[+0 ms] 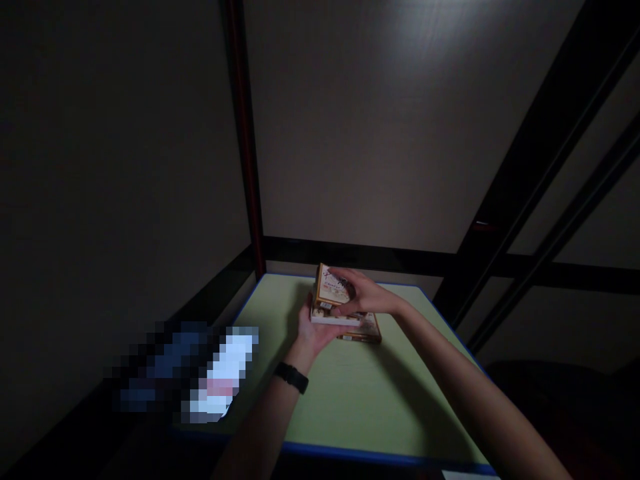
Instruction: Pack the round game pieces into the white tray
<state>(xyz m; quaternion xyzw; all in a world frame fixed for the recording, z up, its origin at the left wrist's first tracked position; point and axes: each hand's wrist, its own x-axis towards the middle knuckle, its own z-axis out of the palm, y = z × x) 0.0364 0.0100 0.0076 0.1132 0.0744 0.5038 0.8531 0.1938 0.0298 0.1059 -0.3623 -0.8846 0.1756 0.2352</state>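
Observation:
My left hand (315, 333), with a black band on its wrist, holds the white box base (327, 321) from below and the left side. A few round, light pieces (319, 312) show along the base's near edge. My right hand (367, 293) grips the printed box lid (330, 283) from the right, thumb in front and fingers on top. The lid is tilted above the base, with a gap at the near side. Dark characters are printed on it, partly covered by my fingers. Behind my hands, a second printed box (367, 329) lies on the table, partly hidden.
The light green table (340, 400) has a blue edge. At its left lies a bright, phone-like object (220, 377), blurred by pixelation. Walls with dark trim (360, 253) stand behind the table and to the left. A white corner (467, 475) shows at the bottom.

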